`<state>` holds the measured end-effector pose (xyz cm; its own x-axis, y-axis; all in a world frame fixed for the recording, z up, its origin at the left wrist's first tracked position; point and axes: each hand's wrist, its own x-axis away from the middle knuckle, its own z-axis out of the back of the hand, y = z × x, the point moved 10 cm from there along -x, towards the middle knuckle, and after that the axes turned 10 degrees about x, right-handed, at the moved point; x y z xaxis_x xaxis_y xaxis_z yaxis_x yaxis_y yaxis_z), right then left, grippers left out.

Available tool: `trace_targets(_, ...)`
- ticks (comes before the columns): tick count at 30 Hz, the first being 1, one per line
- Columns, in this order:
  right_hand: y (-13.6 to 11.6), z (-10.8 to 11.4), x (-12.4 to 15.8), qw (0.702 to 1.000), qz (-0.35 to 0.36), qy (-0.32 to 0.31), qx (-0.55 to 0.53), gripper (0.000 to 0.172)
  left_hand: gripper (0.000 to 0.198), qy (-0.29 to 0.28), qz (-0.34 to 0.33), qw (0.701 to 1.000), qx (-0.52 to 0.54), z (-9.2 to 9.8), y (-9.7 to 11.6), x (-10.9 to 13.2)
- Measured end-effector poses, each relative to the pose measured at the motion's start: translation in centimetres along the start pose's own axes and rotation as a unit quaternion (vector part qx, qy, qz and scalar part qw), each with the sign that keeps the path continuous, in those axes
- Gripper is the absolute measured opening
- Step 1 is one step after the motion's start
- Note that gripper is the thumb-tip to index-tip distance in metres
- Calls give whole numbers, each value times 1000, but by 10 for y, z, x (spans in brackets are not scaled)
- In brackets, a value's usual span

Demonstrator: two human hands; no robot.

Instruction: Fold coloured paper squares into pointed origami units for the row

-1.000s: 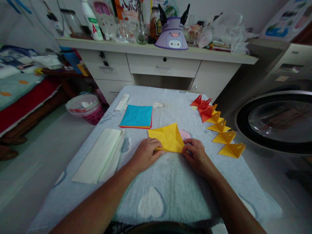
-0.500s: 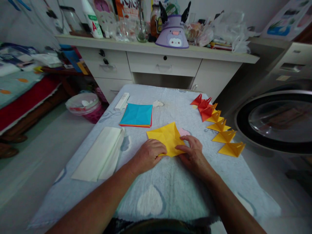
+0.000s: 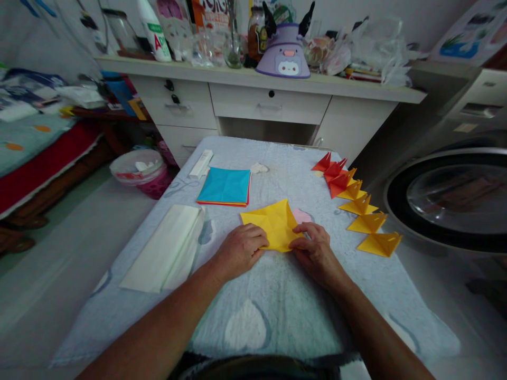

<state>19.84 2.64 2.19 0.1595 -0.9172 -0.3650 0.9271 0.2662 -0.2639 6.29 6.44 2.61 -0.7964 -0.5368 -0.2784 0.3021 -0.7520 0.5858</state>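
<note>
A creased yellow paper square [image 3: 273,224] lies on the pale blue cloth [image 3: 277,295] that covers the table. My left hand [image 3: 240,250] presses its near left edge with curled fingers. On the paper's near right corner my right hand [image 3: 315,250] pinches a fold. A stack of coloured paper [image 3: 225,186] with a blue sheet on top lies just beyond. Several folded red and yellow paper pieces [image 3: 356,206] lie in a row along the right edge.
A folded white sheet [image 3: 166,248] lies at the left of the table, with a white tube [image 3: 200,163] farther back. A cluttered white desk [image 3: 269,105] stands behind. A pink bin [image 3: 138,171] sits on the floor at the left, and a washing machine door [image 3: 447,198] is at the right.
Both hands have slid inward along the near edge of the yellow paper, folding its lower part. The paper now looks a little smaller.
</note>
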Motion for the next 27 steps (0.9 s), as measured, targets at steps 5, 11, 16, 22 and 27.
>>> trace_targets(5, 6, -1, 0, 999, -35, -33, -17, 9, 7, 38, 60, 997, 6, 5, -10, 0)
trace_targets(11, 16, -6, 1, 996, -74, -45, -23, 8, 17, 85, 131, 988, 17, 12, -28, 2)
trace_targets(16, 17, -9, 0, 995, -82, -51, -16, 9, 15, 78, 173, 981, 37, 9, -37, 3)
trace_targets(22, 20, -7, 2, 994, -99, -49, -15, 12, 20, 82, 214, 973, 3, 13, -38, 6)
trace_targets(27, 24, -7, 2, 992, -119, -43, -14, 14, 23, 99, 233, 966, -53, 16, -39, 10)
